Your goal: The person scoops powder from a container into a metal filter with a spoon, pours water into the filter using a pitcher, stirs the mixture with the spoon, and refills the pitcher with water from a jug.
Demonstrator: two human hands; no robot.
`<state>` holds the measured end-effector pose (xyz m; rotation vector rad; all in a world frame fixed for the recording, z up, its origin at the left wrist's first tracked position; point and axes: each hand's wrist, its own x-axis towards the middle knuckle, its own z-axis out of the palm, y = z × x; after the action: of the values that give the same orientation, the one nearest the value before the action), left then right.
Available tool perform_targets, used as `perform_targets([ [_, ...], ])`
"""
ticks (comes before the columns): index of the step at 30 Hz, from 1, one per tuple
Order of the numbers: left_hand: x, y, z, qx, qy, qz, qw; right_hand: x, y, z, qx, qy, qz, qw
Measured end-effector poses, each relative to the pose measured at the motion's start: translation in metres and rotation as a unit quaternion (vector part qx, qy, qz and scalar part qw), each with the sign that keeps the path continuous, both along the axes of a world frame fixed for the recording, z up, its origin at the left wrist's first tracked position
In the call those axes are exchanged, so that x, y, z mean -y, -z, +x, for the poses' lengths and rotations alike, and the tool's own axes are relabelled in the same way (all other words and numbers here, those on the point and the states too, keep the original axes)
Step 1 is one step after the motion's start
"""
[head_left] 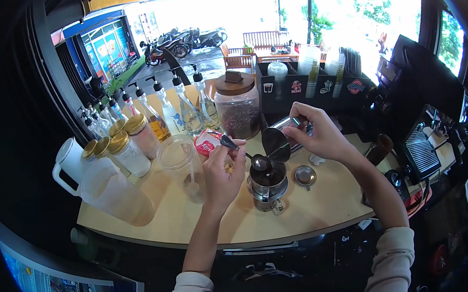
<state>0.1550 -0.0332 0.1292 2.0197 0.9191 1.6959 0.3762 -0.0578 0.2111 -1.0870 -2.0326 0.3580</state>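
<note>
My left hand [219, 174] is closed round the dark handle of a spoon [260, 163], its bowl over a metal drip coffee filter [268, 188]. Dark matter, apparently ground coffee, shows inside the filter, which sits on a small glass mug [270, 204]. Above it, my right hand [320, 132] grips a small metal cup [276, 145], tilted with its dark opening toward the spoon. A small round metal filter piece [304, 177] lies on the counter to the right. Left of my left hand stands a clear plastic jar [178, 163] with a scoop inside.
Behind are a large wooden-lidded glass jar [237, 110], a red-and-white can [207, 141] and pump bottles [188, 114]. A plastic pitcher [112, 192] and gold-lidded jars [129, 156] stand left on the counter [325, 210]. A black cup organizer [311, 89] and an espresso machine [423, 141] stand right.
</note>
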Motion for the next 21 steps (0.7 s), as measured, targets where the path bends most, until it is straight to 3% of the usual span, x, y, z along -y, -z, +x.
perform_targets([
  [21, 0.0016, -0.0011, -0.0015, -0.009, -0.002, 0.004, 1.0, 0.0071, -0.0047, -0.0036, 0.004, 0.016, -0.009, 1.0],
])
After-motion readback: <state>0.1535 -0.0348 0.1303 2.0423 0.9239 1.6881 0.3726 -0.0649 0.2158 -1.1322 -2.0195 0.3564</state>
